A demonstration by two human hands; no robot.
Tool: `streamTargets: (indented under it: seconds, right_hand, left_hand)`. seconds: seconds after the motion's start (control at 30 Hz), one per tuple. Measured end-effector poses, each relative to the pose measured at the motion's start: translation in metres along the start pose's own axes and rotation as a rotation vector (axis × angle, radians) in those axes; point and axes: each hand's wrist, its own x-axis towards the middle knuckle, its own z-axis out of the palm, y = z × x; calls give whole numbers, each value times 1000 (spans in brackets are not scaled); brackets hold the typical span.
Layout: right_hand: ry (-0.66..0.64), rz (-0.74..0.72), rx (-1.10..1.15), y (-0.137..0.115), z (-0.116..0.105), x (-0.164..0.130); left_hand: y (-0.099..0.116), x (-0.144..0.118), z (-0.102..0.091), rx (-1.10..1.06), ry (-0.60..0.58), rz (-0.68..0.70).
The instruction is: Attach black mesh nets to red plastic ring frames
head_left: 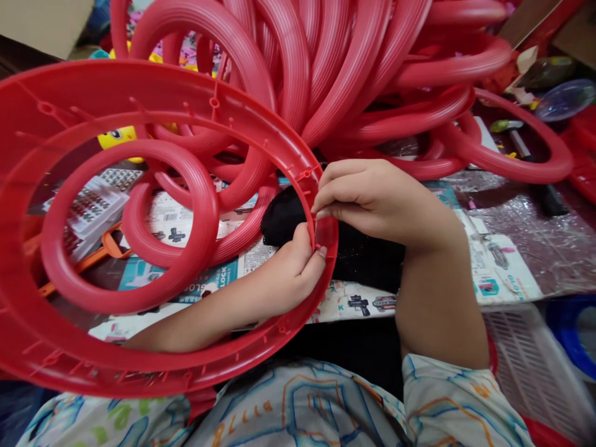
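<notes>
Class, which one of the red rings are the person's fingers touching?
The large foreground ring: the left hand grips its right edge and the right hand meets it there. Small posts line its hollow inside, unlike the tube-like rings beyond.

Place: this looked like a small, crowded workshop for plastic goods; whether it stood in a factory or a home could not be told.
Ribbed rings [342, 81]: many alike, heaped loosely, as at a stock of parts.
Red frame [162, 87]: a moulded part with bare pegs along its inner side.
Table [554, 257]: partly spread with printed cardboard [514, 276], toy-gun pictures showing, and clear film.
Compartment tray [95, 202]: held rows of small pieces, beside an orange implement [109, 245].
Yellow toy piece [118, 136]: lay behind the rings, with pink bits [212, 53] beyond.
Slatted white crate [524, 344]: stood low at the right, beside a blue container [556, 326].
</notes>
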Motion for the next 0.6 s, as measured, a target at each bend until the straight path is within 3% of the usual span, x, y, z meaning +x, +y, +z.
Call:
streamTargets:
  seconds: [0.1, 0.3, 0.6]
  right_hand:
    - [-16, 1, -23, 0, -1, 0]
    - [10, 14, -82, 2, 3, 1]
    - [123, 105, -54, -2, 4, 4]
  left_hand:
    - [1, -1, 0, 57, -60, -17]
    - [-2, 0, 2, 18, -62, -4]
    - [-2, -3, 5, -18, 32, 57]
